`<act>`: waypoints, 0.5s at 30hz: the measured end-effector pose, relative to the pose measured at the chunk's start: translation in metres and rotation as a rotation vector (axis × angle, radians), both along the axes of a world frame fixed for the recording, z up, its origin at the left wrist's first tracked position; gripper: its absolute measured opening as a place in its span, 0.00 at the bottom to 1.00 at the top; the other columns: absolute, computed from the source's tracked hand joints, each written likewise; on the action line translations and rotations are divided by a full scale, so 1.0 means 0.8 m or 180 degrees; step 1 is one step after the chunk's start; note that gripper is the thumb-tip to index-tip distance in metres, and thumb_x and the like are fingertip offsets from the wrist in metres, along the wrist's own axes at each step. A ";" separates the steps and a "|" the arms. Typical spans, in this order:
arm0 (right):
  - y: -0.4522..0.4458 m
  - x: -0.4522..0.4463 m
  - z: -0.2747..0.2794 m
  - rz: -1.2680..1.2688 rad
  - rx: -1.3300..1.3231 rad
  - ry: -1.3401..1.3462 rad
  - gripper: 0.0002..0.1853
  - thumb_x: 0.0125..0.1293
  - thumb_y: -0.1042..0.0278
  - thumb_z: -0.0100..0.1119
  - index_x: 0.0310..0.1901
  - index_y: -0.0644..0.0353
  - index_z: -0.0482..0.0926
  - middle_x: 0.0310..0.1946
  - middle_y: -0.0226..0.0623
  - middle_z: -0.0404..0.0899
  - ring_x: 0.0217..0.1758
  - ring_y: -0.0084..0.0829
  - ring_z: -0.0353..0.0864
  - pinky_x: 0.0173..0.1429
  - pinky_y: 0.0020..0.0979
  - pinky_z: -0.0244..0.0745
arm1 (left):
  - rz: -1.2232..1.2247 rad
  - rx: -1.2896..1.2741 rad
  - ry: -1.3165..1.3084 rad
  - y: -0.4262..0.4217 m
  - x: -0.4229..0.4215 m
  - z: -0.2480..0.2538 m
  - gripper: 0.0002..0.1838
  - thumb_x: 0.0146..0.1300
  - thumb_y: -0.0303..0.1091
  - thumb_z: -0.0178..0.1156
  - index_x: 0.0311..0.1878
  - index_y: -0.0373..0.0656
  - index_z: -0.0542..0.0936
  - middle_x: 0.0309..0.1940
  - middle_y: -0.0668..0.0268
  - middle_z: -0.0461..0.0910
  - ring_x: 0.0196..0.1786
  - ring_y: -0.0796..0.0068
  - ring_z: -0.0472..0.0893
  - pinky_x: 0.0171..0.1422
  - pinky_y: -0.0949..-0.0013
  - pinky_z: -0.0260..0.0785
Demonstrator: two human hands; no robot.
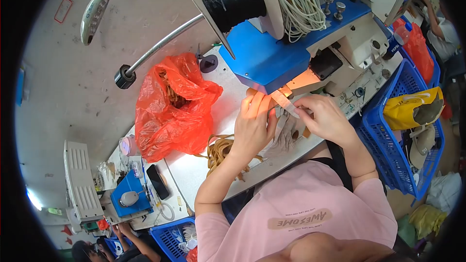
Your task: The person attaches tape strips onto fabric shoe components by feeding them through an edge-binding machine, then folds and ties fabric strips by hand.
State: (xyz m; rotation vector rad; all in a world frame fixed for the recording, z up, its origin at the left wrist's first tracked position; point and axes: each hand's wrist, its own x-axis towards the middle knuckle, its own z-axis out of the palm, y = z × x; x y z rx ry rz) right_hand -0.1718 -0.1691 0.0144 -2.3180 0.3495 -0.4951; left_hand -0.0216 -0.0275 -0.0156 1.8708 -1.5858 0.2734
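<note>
My left hand is under the blue head of a machine, in its warm light. Its fingers are bent, with the tips partly hidden; what they hold I cannot make out. Across from it, my right hand pinches the end of a pale strip between thumb and fingers. The strip runs up toward the lit spot under the machine head. Below the hands lies a bunch of greyish-white strips. Tan strips lie in a loose heap beside my left wrist.
A red plastic bag with brown pieces stands on the white table. Above are a spool of black cord and a white cable coil. A blue crate stands at right; another person is beyond. A phone lies left.
</note>
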 end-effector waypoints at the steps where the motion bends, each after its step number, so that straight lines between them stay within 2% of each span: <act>1: 0.000 0.000 -0.002 0.0052 -0.0286 -0.0144 0.09 0.61 0.71 0.59 0.39 0.67 0.81 0.27 0.46 0.79 0.33 0.48 0.79 0.39 0.42 0.73 | 0.0005 0.0012 -0.0008 0.000 0.000 0.000 0.23 0.57 0.26 0.62 0.57 0.33 0.71 0.49 0.49 0.75 0.50 0.47 0.74 0.52 0.54 0.70; 4: 0.001 -0.001 0.003 -0.0012 -0.0340 -0.0097 0.09 0.60 0.72 0.59 0.40 0.66 0.81 0.29 0.44 0.76 0.36 0.46 0.77 0.43 0.42 0.72 | 0.0065 0.0032 0.0036 0.000 -0.002 0.000 0.23 0.57 0.26 0.62 0.57 0.32 0.71 0.50 0.48 0.75 0.51 0.46 0.73 0.53 0.53 0.70; 7: -0.002 0.002 0.000 -0.0057 -0.0809 -0.0357 0.09 0.57 0.75 0.58 0.39 0.64 0.80 0.31 0.42 0.74 0.38 0.44 0.76 0.46 0.40 0.71 | 0.0058 -0.0010 0.0003 -0.001 -0.003 0.002 0.23 0.58 0.26 0.62 0.57 0.32 0.71 0.50 0.48 0.74 0.51 0.45 0.72 0.54 0.52 0.69; 15: -0.010 0.020 -0.009 -0.0057 -0.1650 -0.0393 0.10 0.55 0.75 0.58 0.41 0.60 0.80 0.37 0.38 0.75 0.47 0.38 0.75 0.54 0.41 0.67 | 0.0049 -0.0022 0.0029 -0.002 -0.003 0.000 0.22 0.58 0.26 0.62 0.56 0.32 0.72 0.49 0.47 0.74 0.51 0.44 0.72 0.54 0.52 0.68</act>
